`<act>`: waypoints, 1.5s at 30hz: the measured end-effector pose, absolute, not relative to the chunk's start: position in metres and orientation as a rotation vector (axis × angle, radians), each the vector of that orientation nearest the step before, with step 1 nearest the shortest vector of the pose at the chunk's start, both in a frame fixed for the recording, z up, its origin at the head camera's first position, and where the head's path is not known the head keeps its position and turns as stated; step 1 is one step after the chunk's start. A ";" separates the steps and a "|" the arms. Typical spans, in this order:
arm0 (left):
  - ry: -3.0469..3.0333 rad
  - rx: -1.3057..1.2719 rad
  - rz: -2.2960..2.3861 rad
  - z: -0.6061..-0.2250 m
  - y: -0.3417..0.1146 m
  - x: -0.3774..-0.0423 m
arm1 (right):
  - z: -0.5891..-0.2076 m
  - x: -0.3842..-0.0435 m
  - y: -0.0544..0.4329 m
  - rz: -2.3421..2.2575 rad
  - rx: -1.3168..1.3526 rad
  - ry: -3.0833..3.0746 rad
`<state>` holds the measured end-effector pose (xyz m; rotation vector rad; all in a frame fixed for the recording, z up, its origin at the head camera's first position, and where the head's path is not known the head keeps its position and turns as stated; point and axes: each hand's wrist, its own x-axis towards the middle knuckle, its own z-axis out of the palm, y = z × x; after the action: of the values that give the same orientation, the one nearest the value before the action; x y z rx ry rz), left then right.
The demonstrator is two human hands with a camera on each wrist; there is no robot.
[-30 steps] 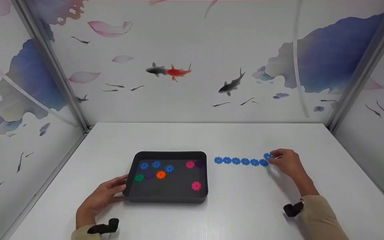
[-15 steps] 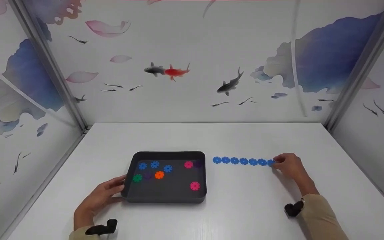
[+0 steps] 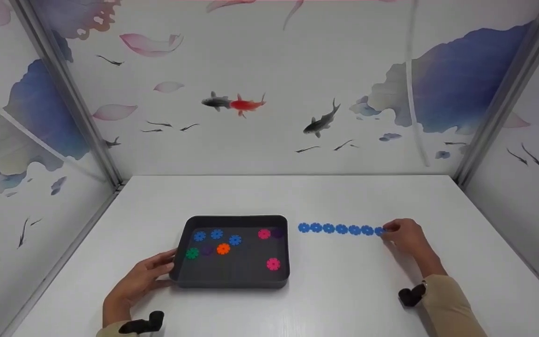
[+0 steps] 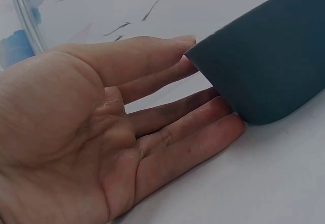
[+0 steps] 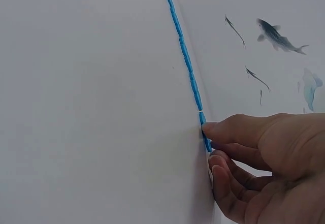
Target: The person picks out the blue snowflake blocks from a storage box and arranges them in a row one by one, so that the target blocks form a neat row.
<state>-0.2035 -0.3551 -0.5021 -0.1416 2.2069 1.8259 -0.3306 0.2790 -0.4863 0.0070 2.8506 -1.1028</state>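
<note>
On the table, blue flower-shaped plastic discs [image 3: 329,228] lie in a straight row to the right of the tray. My right hand [image 3: 406,236] pinches the blue disc [image 3: 379,231] at the row's right end between thumb and fingers. In the right wrist view the row [image 5: 188,61] appears edge-on, with a narrow gap just before the disc [image 5: 206,142] in my fingers. My left hand [image 3: 145,278] touches the left side of a dark grey tray [image 3: 232,284]. Its fingers [image 4: 190,150] are nearly straight at the tray wall [image 4: 264,66], their tips partly hidden.
Inside the tray lie loose discs: several blue discs [image 3: 216,234], a green disc [image 3: 192,253], an orange disc [image 3: 223,248], pink discs [image 3: 273,264] and dark purple discs [image 3: 207,250]. Walls printed with fish [image 3: 321,119] enclose the white table [image 3: 344,299] at the back and sides.
My right hand has brought its blue disc down from above the row's last disc to the right end, in line with the others. The left hand stays at the tray.
</note>
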 end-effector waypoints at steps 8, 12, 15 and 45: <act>2.208 -0.134 1.816 -0.500 -0.355 -0.205 | -0.453 -0.318 0.256 -1.106 -0.050 2.896; 2.216 -0.141 1.819 -0.499 -0.355 -0.205 | -0.430 -0.308 0.232 -1.163 -0.176 2.917; 2.220 -0.141 1.815 -0.499 -0.356 -0.205 | -0.422 -0.303 0.218 -1.190 -0.214 2.893; 2.228 -0.143 1.810 -0.502 -0.356 -0.205 | -0.433 -0.290 0.067 -1.394 -0.507 2.774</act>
<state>-0.2050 -0.3556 -0.5018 -0.1435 2.2276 1.8098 -0.2899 0.0671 -0.4334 -0.5073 2.7744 -1.3941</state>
